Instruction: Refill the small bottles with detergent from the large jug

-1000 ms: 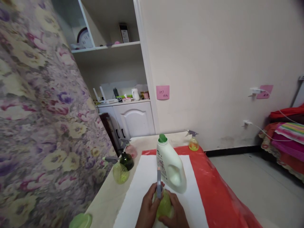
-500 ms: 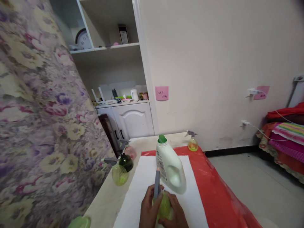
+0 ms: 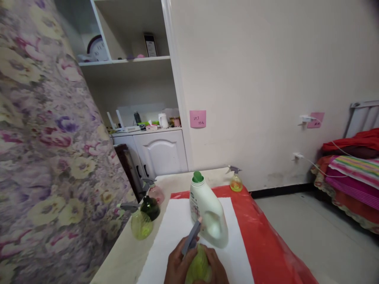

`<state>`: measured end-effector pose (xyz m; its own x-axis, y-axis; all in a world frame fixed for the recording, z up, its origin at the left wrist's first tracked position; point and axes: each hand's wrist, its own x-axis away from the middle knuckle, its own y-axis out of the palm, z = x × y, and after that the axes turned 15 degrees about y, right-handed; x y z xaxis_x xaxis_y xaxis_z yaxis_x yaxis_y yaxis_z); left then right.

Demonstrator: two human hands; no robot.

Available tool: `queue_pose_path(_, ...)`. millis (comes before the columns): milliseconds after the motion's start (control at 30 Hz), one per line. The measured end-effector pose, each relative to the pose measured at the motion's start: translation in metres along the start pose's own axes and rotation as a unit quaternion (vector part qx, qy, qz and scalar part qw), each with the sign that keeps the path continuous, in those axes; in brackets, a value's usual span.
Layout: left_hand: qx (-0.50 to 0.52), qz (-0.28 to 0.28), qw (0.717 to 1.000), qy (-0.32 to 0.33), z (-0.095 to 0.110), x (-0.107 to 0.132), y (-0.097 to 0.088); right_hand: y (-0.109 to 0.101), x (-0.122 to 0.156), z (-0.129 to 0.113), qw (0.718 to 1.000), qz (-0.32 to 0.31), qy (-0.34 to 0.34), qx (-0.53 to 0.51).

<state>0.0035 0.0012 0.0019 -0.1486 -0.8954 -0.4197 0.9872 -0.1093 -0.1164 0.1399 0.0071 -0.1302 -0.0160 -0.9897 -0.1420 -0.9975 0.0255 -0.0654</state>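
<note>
Low in the middle, a yellow-green spray bottle [image 3: 197, 265] is held between both hands over the white sheet. My left hand [image 3: 178, 261] is closed around its grey trigger head [image 3: 191, 239], whose pinkish nozzle tip points up and to the right. My right hand [image 3: 217, 265] wraps the right side of the round bottle body. Just beyond the hands stands a pale green jug [image 3: 209, 209] with its mouth uncapped and a green spout inside. Fingers hide the joint between trigger head and bottle.
Along the table's left side stand a yellow-green spray bottle [image 3: 141, 227], a dark green bottle [image 3: 150, 208] and a pink spray bottle [image 3: 156, 194]. A yellow spray bottle [image 3: 236, 184] is at the back right. Red sheeting [image 3: 260, 240] covers the right side; a floral curtain [image 3: 59, 157] hangs at left.
The trigger head has swung from nearly upright to leaning right. My view has shifted slightly, and the light green object at the lower left has left it.
</note>
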Motion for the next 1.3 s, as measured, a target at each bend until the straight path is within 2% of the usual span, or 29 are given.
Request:
queue_pose_path(133, 0.031, -0.080, 0.996, -0.010, -0.008, -0.008, -0.013, 0.000, -0.003, 0.010, 1.000, -0.026, -0.008, -0.007)
queue_pose_path(267, 0.072, -0.104, 0.992, 0.001, -0.015, -0.010, -0.017, 0.004, -0.004, 0.018, 1.000, 0.001, -0.010, -0.016)
queue_pose_path(467, 0.116, -0.085, 0.989, 0.017, -0.018, -0.007, -0.011, 0.002, 0.000, 0.009, 1.000, -0.011, 0.002, 0.004)
queue_pose_path(667, 0.088, -0.057, 0.994, -0.008, -0.019, -0.004, -0.011, 0.003, 0.004, 0.010, 1.000, 0.015, 0.016, -0.019)
queue_pose_path(767, 0.068, -0.054, 0.996, -0.017, -0.019, -0.002, -0.012, -0.001, 0.003, 0.002, 1.000, -0.015, -0.007, -0.011)
queue_pose_path(867, 0.056, -0.047, 0.997, -0.006, -0.021, -0.002, -0.012, -0.002, 0.001, -0.013, 0.999, -0.002, -0.046, -0.002)
queue_pose_path(933, 0.048, -0.047, 0.998, 0.022, -0.023, -0.003, -0.013, 0.001, -0.002, -0.022, 0.999, 0.002, -0.048, -0.017)
queue_pose_path(1033, 0.040, -0.061, 0.996, 0.048, -0.022, -0.005, -0.014, 0.010, -0.007, -0.027, 0.998, 0.018, -0.006, -0.054)
queue_pose_path(1167, 0.043, -0.077, 0.995, 0.040, -0.020, -0.007, -0.015, 0.018, -0.016, -0.034, 0.988, 0.091, 0.052, -0.111)
queue_pose_path(1300, 0.077, -0.067, 0.994, 0.036, -0.024, -0.008, -0.015, 0.017, -0.019, -0.047, 0.986, 0.074, 0.085, -0.119)
